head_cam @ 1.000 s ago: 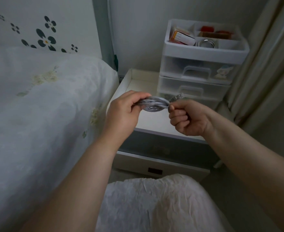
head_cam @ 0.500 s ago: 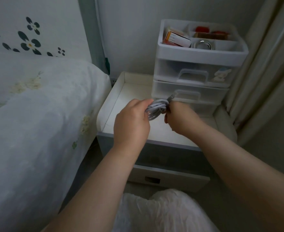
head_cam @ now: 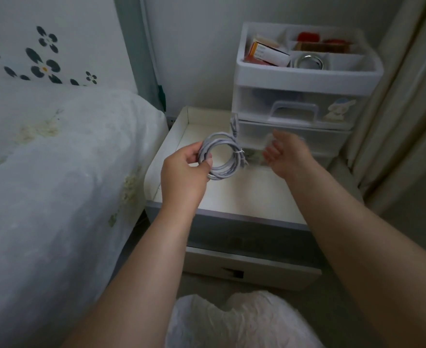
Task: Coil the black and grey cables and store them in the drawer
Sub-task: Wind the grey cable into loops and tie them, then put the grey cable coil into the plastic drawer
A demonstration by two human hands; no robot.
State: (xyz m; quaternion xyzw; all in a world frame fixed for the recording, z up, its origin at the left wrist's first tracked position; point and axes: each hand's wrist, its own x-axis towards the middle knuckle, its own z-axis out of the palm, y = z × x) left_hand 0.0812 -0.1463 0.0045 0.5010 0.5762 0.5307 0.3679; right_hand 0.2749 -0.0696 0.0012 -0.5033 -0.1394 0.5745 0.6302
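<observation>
My left hand (head_cam: 182, 177) pinches the coiled grey cable (head_cam: 222, 156) at its left edge, above the white nightstand top (head_cam: 244, 194). My right hand (head_cam: 286, 153), just right of the coil, is blurred, fingers spread and empty, near the clear drawer unit (head_cam: 294, 116).

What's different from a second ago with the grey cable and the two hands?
The right hand let go of the coiled grey cable and drew away to the right, open. The coil turned to face the camera. The left hand still grips it above the white nightstand top; the clear plastic drawers stay closed.
</observation>
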